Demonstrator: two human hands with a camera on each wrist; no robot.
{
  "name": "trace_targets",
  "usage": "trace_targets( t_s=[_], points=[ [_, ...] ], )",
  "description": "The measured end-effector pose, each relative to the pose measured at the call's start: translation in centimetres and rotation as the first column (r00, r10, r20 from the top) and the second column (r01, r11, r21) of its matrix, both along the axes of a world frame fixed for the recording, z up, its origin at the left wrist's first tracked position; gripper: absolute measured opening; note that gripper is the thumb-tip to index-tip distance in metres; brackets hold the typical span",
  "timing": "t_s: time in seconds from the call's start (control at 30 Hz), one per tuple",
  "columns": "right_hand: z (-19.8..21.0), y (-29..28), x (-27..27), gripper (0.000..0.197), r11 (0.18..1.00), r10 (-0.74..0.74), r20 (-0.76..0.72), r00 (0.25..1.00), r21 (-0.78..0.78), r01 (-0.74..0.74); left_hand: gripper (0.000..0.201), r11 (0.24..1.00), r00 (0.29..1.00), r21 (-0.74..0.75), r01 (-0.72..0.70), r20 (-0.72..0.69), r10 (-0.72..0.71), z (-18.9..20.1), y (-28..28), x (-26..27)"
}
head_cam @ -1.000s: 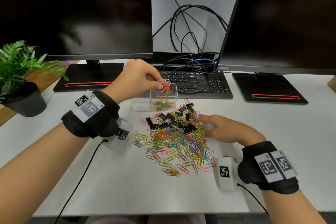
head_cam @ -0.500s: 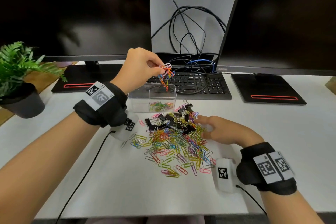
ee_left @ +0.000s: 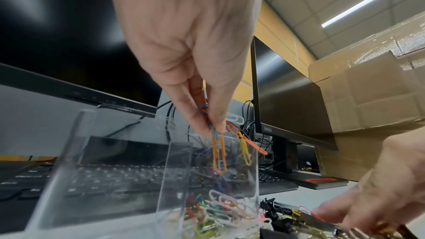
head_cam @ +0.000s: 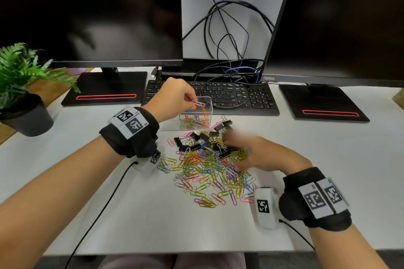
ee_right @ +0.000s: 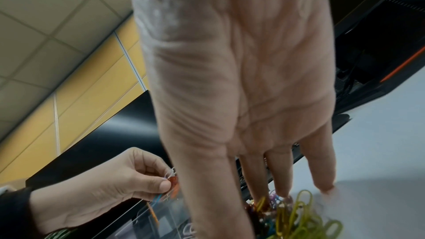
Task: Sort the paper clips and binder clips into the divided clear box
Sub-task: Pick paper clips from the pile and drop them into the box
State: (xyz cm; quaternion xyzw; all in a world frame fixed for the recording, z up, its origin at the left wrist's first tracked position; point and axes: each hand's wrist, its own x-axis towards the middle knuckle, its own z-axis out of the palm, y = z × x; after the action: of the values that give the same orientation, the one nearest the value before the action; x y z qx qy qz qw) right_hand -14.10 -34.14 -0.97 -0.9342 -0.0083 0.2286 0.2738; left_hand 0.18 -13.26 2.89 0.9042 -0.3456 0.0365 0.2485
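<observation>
My left hand hovers over the right compartment of the clear divided box and pinches a tangled string of coloured paper clips that hangs into it. Loose paper clips lie on that compartment's floor. In front of the box a heap of coloured paper clips spreads over the white table, with several black binder clips at its far side. My right hand lies on the heap's right side, its blurred fingers straight and touching clips.
A black keyboard sits just behind the box, with tangled cables and two dark monitors behind it. A potted plant stands far left. A cardboard box is off to the right. A thin black cable crosses the near table.
My left hand raised the paper clip tangle above the box, then lowered it back to the rim. My right hand's fingers shifted over the heap toward the binder clips.
</observation>
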Motion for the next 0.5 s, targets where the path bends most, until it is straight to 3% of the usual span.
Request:
trace_targets(
  t_s=[0.5],
  points=[
    [0.3, -0.3, -0.2, 0.078, 0.998, -0.065, -0.014, 0.998, -0.028, 0.065, 0.007, 0.994, 0.999, -0.1, -0.034, 0.028, 0.037, 1.1, -0.2, 0.9]
  ],
)
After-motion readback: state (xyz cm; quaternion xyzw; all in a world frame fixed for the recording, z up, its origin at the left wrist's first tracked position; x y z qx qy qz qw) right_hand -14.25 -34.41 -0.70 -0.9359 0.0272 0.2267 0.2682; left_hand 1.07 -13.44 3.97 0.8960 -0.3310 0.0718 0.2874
